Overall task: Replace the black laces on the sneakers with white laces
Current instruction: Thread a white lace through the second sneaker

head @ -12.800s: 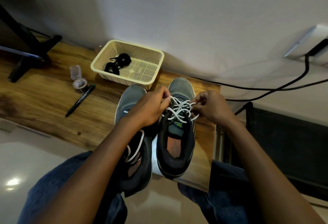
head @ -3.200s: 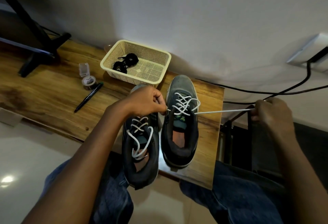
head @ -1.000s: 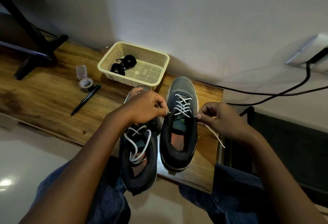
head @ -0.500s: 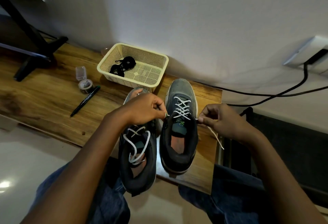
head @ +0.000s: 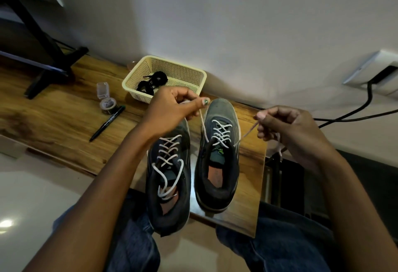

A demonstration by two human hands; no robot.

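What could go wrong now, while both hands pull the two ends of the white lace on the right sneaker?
1. The left hand and right hand pull the white lace upward; an uneven pull may leave unequal ends.
2. The grey right sneaker stands near the edge of the wooden table; hard tugging might drag it off.
3. The grey left sneaker overhangs the edge and could be knocked down.

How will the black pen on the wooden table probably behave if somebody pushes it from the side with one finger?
The black pen looks slim and round, so it would probably roll rather than slide. It lies flat on the smooth wooden table, so it cannot tip. It seems stiff and light; a small push should move it, perhaps toward the tape roll beside its far tip.
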